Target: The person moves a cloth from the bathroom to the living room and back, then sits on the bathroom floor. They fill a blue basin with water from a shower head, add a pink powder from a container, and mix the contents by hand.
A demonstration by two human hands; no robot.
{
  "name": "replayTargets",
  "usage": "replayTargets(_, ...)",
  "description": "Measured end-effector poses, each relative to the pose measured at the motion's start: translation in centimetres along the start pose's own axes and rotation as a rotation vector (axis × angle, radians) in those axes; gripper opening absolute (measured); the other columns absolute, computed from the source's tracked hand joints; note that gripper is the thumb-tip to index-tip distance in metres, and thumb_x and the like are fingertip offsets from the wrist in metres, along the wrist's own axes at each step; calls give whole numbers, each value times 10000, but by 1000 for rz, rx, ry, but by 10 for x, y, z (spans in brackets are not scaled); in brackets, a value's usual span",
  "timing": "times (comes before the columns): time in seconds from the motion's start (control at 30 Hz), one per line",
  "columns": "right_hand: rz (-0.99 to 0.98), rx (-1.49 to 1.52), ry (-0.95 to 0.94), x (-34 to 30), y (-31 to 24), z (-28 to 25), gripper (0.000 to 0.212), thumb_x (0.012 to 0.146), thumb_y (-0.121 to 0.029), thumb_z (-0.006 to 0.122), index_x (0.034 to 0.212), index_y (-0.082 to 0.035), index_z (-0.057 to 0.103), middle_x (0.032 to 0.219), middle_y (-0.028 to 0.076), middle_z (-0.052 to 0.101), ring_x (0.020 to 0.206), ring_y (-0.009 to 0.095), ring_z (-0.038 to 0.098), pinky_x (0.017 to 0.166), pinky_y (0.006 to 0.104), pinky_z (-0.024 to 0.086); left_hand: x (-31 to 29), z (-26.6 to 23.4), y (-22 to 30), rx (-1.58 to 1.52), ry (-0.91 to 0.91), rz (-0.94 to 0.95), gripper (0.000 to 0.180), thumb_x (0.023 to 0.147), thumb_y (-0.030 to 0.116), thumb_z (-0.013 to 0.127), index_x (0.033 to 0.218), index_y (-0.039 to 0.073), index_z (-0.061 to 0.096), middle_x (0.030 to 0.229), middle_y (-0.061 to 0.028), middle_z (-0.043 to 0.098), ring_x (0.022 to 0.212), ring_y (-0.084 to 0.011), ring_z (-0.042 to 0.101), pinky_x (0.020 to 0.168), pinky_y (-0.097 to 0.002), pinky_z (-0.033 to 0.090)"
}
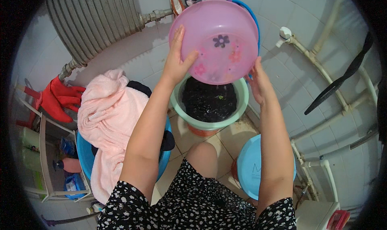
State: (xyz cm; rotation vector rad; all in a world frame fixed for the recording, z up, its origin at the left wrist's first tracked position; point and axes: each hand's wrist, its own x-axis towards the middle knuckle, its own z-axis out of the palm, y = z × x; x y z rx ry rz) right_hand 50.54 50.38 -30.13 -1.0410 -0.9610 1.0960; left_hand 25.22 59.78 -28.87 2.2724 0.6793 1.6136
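Note:
Both my arms reach forward, holding a translucent pink plastic basin (pixel 201 24) with a flower print, tilted so its inside faces me. My left hand (pixel 176 60) grips its left rim, thumb over the inside. On the lower right edge, my right hand (pixel 260 82) has its fingertips at the rim, partly behind it. Below the pink basin stands a pale green basin (pixel 243 101) with dark wet cloth (pixel 207 101) in water. The pink basin hides its far rim. Something reddish supports the green basin from beneath.
Left of me, a blue tub (pixel 166 165) holds a light pink towel (pixel 113 105) and dark cloth. Red rubber gloves (pixel 60 99) hang above a shelf rack (pixel 46 161) with bottles. To my right are a light-blue round lid (pixel 250 165), wall pipes (pixel 322 76) and a tap (pixel 284 35).

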Motion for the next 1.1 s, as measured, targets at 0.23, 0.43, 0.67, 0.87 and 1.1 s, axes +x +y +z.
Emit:
replayTargets(0.23, 12, 20, 9, -19, 10, -8, 658, 903, -601, 359, 1358, -127, 375, 1352, 13, 428, 1234, 158, 359, 1058, 362, 218, -24, -3, 13, 41, -119, 47, 755, 822, 280, 617, 1418, 27, 227, 1480, -186, 201, 1386, -305, 163, 1120, -391, 148)
replayTargets(0.43, -124, 55, 8, -44, 20, -5, 721, 901, -547, 435, 1402, -62, 252, 1434, 67, 307, 1343, 183, 246, 1100, 366, 186, -42, 7, 19, -438, -69, -191, 730, 859, 330, 555, 1425, 58, 184, 1486, -118, 191, 1394, -259, 133, 1119, -406, 139)
replayTargets(0.67, -466, -25, -40, -61, 16, -11, 885, 798, -261, 708, 1436, -38, 136, 1474, 132, 218, 1365, 243, 209, 1113, 377, 161, -42, 8, 38, -1071, 259, -597, 697, 900, 500, 478, 1407, 101, 215, 1345, -97, 334, 1310, -214, 268, 1055, -523, 203)
replayTargets(0.87, -481, -357, -41, -87, 4, -31, 950, 729, -150, 761, 1449, -80, 144, 1482, 133, 209, 1367, 248, 211, 1112, 390, 167, -44, 10, 55, -1205, 157, -995, 638, 865, 602, 451, 1313, 156, 369, 1310, -77, 360, 1250, -300, 321, 957, -614, 274)
replayTargets(1.1, -433, -426, -92, -106, -5, -59, 917, 762, -180, 727, 1463, -158, 137, 1507, 110, 155, 1374, 250, 192, 1107, 439, 170, -52, 13, 63, -1420, -145, -1131, 685, 814, 643, 482, 1298, 174, 359, 1389, -118, 299, 1273, -346, 317, 982, -657, 170)
